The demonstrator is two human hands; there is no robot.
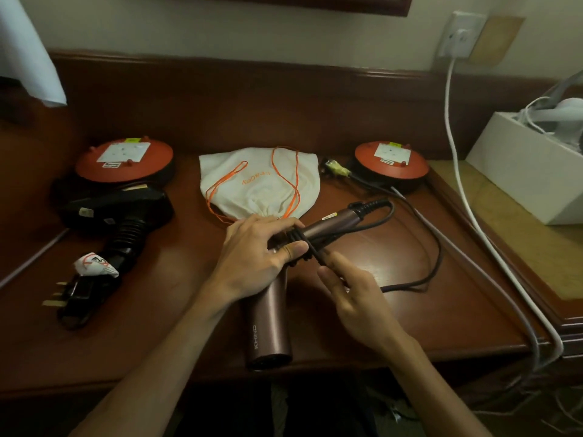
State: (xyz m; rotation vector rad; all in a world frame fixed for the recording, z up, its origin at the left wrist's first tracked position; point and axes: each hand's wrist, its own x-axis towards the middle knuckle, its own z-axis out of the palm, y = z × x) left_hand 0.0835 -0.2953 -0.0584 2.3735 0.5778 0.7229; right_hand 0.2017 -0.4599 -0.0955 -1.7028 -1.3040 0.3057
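Note:
A bronze-pink hair dryer [268,326] lies across the front middle of the wooden desk [394,326], barrel toward me, handle pointing up and right. My left hand [262,257] grips it where barrel and handle meet, thumb over loops of its dark cord [432,247] wound round the handle. My right hand [350,291] pinches that cord just right of the left thumb; the rest of the cord curves out to the right over the desk. Behind the hands lies a white drawstring bag [258,184] with orange strings.
A black hair dryer [116,216] with its plug lies at the left. Two red round socket reels [124,159] [391,162] stand at the back. A white cable [467,200] runs from a wall socket down the right side. A white box [523,171] stands at the right.

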